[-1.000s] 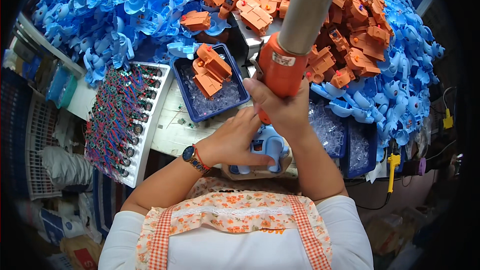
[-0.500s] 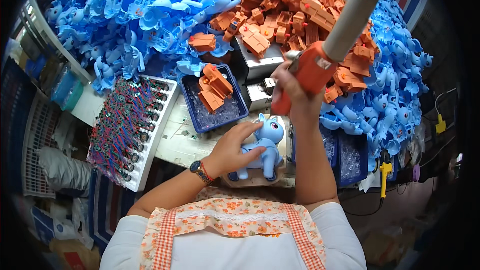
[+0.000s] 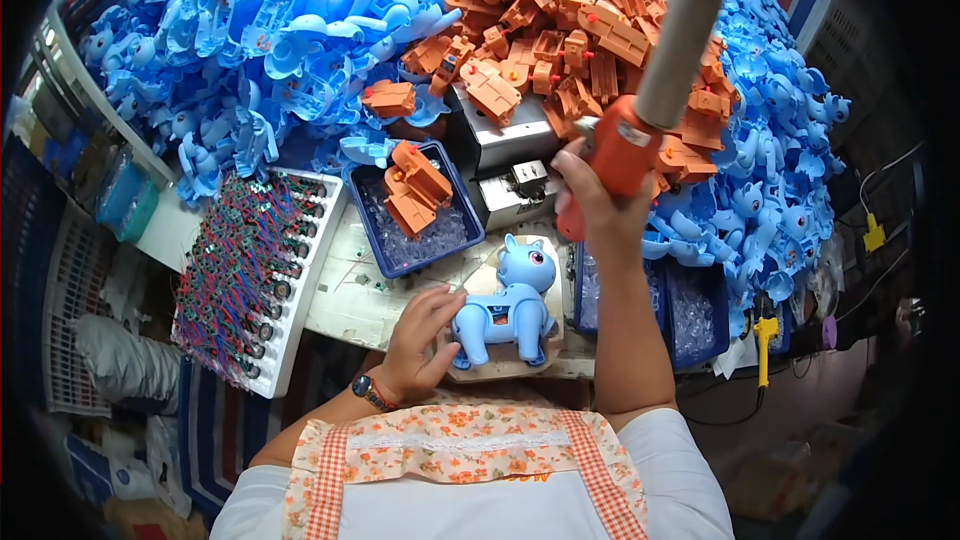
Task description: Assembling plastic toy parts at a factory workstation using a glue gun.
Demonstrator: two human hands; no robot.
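Note:
A blue toy pony rests on its side on a pale block, its head pointing up and away from me. A dark opening shows in its middle. Beside the pony's rear end, my left hand has its fingers stretched out and its thumb apart, against or very near the toy. My right hand is wrapped round an orange-red power screwdriver, which hangs from a thick grey hose. The tool is held up to the right of the pony, apart from it.
Blue tubs with clear small parts flank the block. A white foam tray with wired components stands left. Small metal-cased devices sit behind. Heaps of blue toy shells and orange plastic housings fill the back.
My left hand has slid off the pony's body toward its rear, uncovering the opening. The screwdriver has stayed raised in my right hand. The whole view has shifted slightly.

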